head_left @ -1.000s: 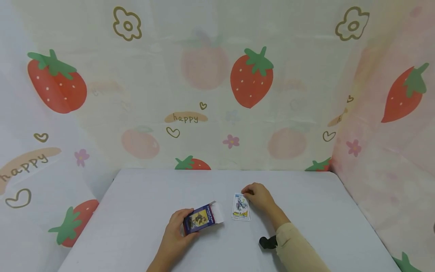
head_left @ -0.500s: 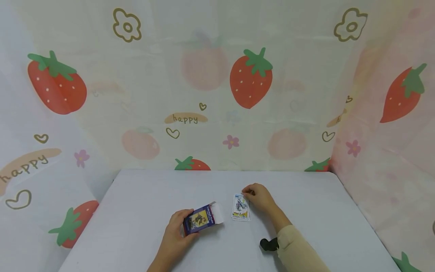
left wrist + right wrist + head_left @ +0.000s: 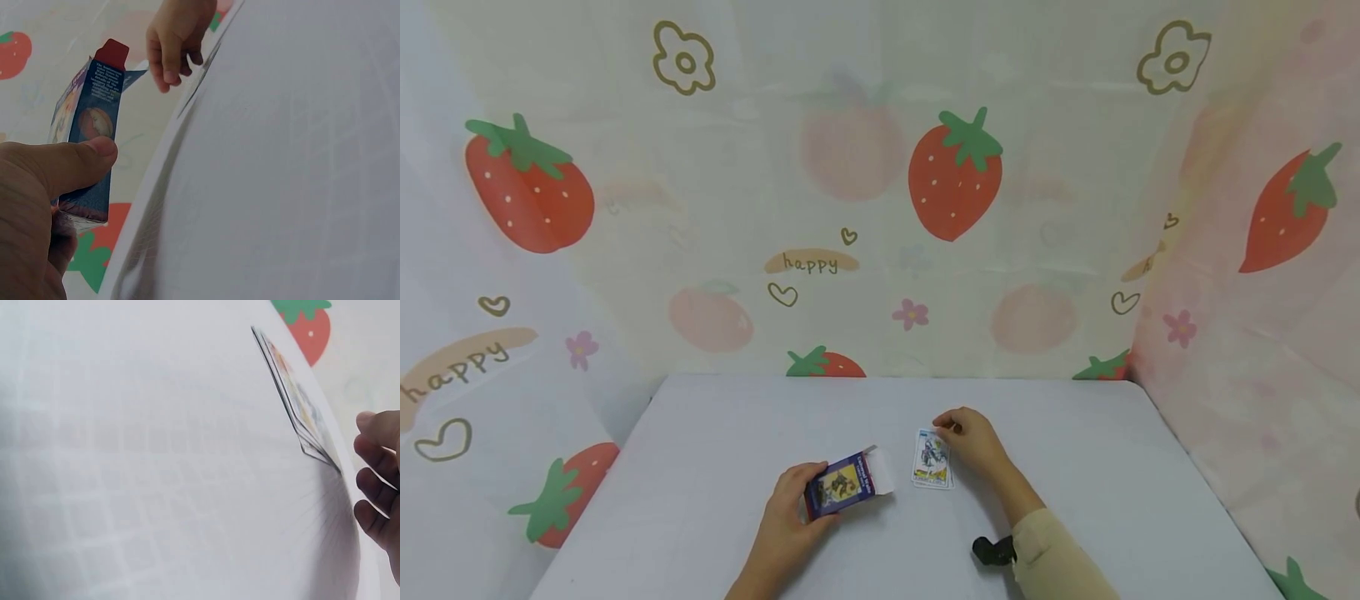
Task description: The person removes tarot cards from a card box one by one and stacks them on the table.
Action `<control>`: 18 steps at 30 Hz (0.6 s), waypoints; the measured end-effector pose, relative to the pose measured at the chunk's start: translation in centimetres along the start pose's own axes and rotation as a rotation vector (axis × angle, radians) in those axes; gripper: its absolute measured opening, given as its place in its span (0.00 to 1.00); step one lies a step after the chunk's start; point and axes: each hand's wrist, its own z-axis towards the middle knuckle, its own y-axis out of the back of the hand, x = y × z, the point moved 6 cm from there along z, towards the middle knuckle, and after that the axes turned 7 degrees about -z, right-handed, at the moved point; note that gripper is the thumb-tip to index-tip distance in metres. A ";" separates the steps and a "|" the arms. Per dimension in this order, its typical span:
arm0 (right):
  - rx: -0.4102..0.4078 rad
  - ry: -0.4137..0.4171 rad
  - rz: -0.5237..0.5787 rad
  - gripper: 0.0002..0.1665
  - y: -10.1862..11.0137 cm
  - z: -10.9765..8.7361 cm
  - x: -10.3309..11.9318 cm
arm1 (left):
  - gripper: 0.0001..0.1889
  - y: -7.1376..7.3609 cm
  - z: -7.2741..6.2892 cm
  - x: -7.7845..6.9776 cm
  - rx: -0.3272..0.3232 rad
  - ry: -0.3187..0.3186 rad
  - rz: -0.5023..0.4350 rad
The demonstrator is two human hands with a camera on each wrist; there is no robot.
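Note:
My left hand (image 3: 786, 508) grips a dark blue tarot card box (image 3: 838, 485) with a yellow picture on its front. Its end flap stands open toward the right, and the left wrist view shows my thumb pressed along the narrow side of the box (image 3: 94, 125). Face up on the table lies a small, slightly uneven stack of illustrated cards (image 3: 931, 458), just right of the box. Over the stack's upper right corner hovers my right hand (image 3: 973, 437). Its loosely curled fingers (image 3: 375, 447) hold nothing and are apart from the cards in the right wrist view.
A white cloth covers the table (image 3: 700, 467). Under the right sleeve (image 3: 1060, 554) a black wrist device (image 3: 992, 551) sticks out to the left. Behind and at both sides hangs a strawberry-patterned curtain (image 3: 880, 208).

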 end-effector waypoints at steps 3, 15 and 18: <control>-0.012 0.003 0.010 0.06 0.2 -0.2 0.4 | 0.43 0.0 0.0 0.1 -0.001 0.001 0.000; -0.048 0.014 0.025 0.07 1.0 -1.6 1.9 | 0.44 0.0 0.0 0.0 -0.008 -0.025 0.015; -0.066 0.021 0.038 0.07 1.3 -2.1 2.4 | 0.44 0.0 0.0 0.0 -0.007 -0.029 0.020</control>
